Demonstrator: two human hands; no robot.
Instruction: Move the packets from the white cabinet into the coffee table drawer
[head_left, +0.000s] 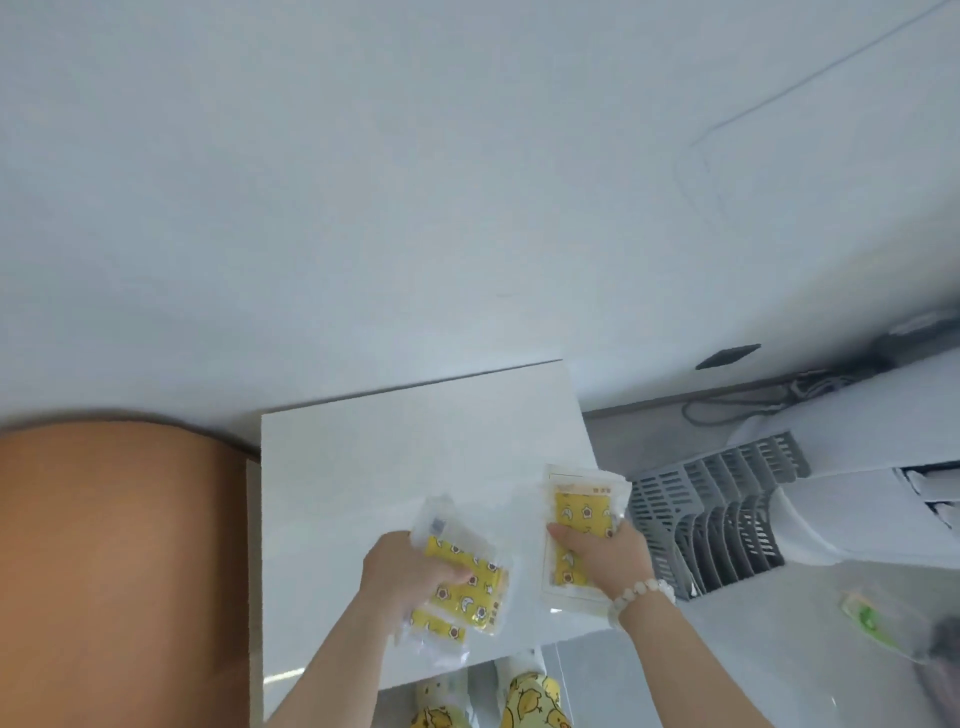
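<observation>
The left-hand packets (470, 584), clear sleeves with a yellow cartoon print, are over the near part of the white cabinet (395, 457). There look to be two, one fanned out under the other, and their long axis runs slantwise across the cabinet top. The left hand (410, 566) has them by their near-left end, thumb curled over the top and fingers hidden beneath.

The right-hand packet (579, 512) sits just beside them, at the cabinet's right edge. Its long axis points almost straight away from the person. The right hand (605, 553) grips it across the middle, thumb laid over the printed face and fingers wrapped round the far side. A bead bracelet (641, 592) is on that wrist.

Both hands are full, so neither is free to reach. As I read it, what matters next is turning away from the cabinet with the load. The coffee table drawer is nowhere in sight, so I can't say which way it lies.

To the cabinet's left, touching or nearly so, is a rounded brown piece of furniture (119, 561). To its right on the floor is a grey slatted rack (717, 499), close under the right hand, with a white appliance (857, 499) beyond it. A dark cable (727, 405) trails along the wall. Further right a small green-printed wrapper (867, 621) lies on the floor. I'd judge the rack the likeliest thing to catch a foot on a turn to the right.
</observation>
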